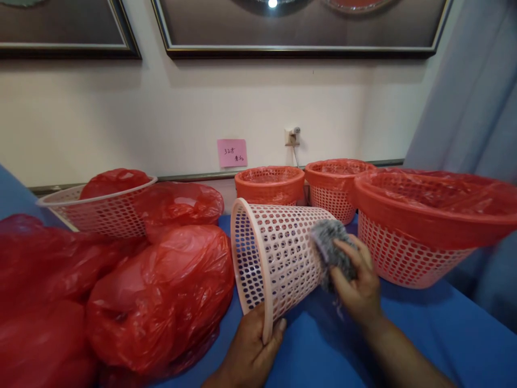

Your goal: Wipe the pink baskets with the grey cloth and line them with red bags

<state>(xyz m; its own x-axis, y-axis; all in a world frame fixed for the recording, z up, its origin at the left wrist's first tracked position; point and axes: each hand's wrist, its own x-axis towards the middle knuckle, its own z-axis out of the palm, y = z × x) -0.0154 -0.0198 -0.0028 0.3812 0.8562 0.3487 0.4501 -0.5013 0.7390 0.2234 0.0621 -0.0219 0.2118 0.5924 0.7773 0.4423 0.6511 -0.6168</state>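
A pale pink perforated plastic wastebasket (288, 248) lies tipped on its side in the air above the blue table, its round mouth facing left. My left hand (254, 345) grips the lower rim, thumb on one side and fingers on the other. In my right hand (359, 280) is a bunched grey fuzzy cloth (333, 250), pressed against the basket's outer wall near its base. Part of the right palm is hidden behind the cloth.
Red plastic bags (161, 302) fill the left side, by a white-rimmed basket (97, 210). Behind and right stand bag-lined baskets: one at the back (270, 183), another beside it (335, 188), and a large one (420, 231). A blue cloth (311, 355) covers the table.
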